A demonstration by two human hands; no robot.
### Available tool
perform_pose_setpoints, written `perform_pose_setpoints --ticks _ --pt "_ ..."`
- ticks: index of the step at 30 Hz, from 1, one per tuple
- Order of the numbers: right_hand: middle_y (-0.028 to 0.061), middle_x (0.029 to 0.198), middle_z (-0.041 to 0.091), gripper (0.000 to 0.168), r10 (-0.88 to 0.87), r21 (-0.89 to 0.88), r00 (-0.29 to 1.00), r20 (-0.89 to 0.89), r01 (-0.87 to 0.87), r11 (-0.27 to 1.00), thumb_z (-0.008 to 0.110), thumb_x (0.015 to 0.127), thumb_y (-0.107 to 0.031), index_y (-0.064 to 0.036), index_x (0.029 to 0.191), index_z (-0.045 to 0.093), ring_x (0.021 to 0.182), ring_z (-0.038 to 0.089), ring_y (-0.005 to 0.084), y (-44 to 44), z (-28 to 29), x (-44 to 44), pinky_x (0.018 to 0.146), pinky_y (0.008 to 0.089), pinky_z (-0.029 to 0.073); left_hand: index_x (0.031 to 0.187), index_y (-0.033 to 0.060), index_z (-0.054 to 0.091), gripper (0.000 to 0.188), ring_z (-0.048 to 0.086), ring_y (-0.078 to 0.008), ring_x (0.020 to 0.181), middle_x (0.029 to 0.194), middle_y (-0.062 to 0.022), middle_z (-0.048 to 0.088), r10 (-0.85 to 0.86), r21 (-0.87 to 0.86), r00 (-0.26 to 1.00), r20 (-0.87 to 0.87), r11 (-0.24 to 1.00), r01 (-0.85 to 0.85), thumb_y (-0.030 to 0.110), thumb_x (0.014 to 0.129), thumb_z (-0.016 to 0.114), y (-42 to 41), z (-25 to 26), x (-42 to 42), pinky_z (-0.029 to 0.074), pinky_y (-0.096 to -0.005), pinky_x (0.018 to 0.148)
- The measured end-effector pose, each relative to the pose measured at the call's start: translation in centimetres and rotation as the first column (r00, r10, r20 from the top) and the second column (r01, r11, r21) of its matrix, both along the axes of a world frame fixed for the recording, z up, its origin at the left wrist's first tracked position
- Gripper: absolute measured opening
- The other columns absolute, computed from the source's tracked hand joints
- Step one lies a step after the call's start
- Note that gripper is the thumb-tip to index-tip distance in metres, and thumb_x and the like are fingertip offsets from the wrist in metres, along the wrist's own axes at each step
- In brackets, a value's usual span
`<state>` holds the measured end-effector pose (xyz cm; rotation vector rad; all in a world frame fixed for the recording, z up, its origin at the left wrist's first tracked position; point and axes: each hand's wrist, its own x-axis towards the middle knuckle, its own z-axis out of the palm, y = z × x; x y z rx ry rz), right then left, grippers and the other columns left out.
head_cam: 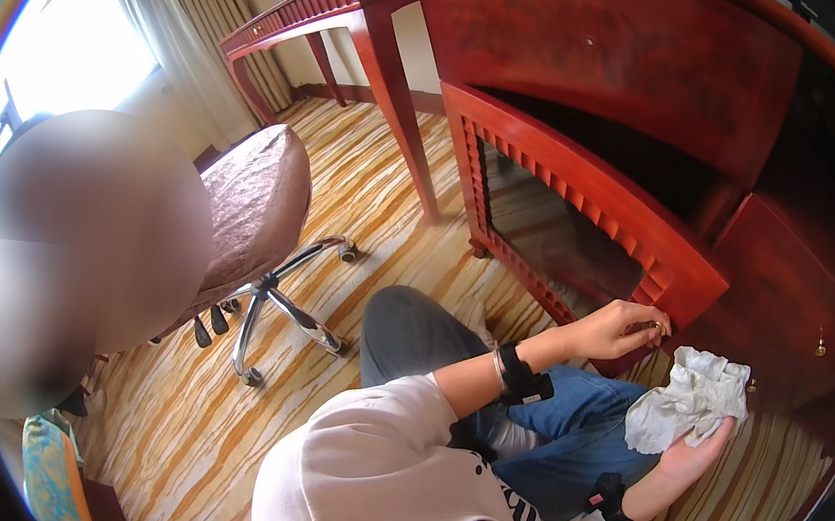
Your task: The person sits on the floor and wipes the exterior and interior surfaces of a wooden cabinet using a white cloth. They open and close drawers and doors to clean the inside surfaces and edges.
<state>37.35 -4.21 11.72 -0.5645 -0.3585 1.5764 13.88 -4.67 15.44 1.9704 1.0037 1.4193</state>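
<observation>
My left hand [625,331] has its fingers closed on the small brass knob [657,327] at the corner of a red-brown wooden cabinet door [548,160]. The door stands ajar and has a carved frame round a dark glass panel [578,238]. My right hand [700,453], lower right, holds a crumpled white cloth [698,397] above the carpet, near my knee. Part of its fingers is hidden by the cloth. Black bands are on both wrists.
A swivel chair [257,207] with a chrome wheeled base stands at left, beside a blurred person [87,251]. A wooden table [390,77] is behind. More dark cabinet fronts [800,282] with small brass pulls [821,344] lie at right. Striped carpet [340,283] covers the floor.
</observation>
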Motion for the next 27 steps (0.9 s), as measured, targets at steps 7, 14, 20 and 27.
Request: perform_pose_setpoints --ticks 7,14,20,27 --pt "0.0092 0.129 0.046 0.046 0.012 -0.021 1.000 0.001 -0.012 1.000 0.041 0.093 -0.031 -0.002 0.129 0.042 0.118 0.045 0.0245 -0.2 0.4 -0.3 0.098 0.0375 0.035 0.097 -0.0017 0.059 0.013 0.065 -0.0202 0.074 0.086 -0.0119 0.064 0.012 -0.005 1.000 0.013 1.000 -0.012 0.006 0.089 0.053 0.3 0.1 0.2 0.050 -0.0301 0.070" --pt "0.0094 0.130 0.046 0.048 0.024 0.015 1.000 -0.011 -0.024 1.000 0.042 0.093 -0.033 -0.002 0.129 0.041 0.118 0.044 0.0248 -0.1 -0.5 0.0 0.099 0.0383 0.034 0.095 -0.0013 0.060 0.012 0.065 -0.0207 0.074 0.081 -0.0108 0.065 0.020 -0.032 1.000 0.017 0.999 -0.019 0.007 0.088 0.054 0.1 0.7 0.4 0.050 -0.0300 0.069" --pt "0.0095 0.129 0.047 0.047 0.012 0.018 1.000 -0.003 -0.012 1.000 0.042 0.093 -0.032 -0.001 0.128 0.042 0.117 0.045 0.0243 -0.2 -0.3 -0.3 0.099 0.0380 0.035 0.095 -0.0009 0.060 0.012 0.065 -0.0210 0.073 0.080 -0.0109 0.065 0.036 0.001 0.999 0.035 0.999 -0.036 0.008 0.088 0.054 0.3 0.2 0.6 0.050 -0.0301 0.069" --pt "0.0094 0.127 0.048 0.044 0.066 0.067 0.998 -0.023 -0.065 0.996 0.041 0.093 -0.030 -0.001 0.126 0.044 0.115 0.047 0.0233 0.3 -0.6 0.0 0.097 0.0364 0.036 0.095 -0.0002 0.061 0.013 0.065 -0.0197 0.071 0.080 -0.0102 0.065 0.047 -0.002 0.999 0.015 0.999 -0.047 0.010 0.088 0.056 0.5 0.3 0.6 0.050 -0.0291 0.066"
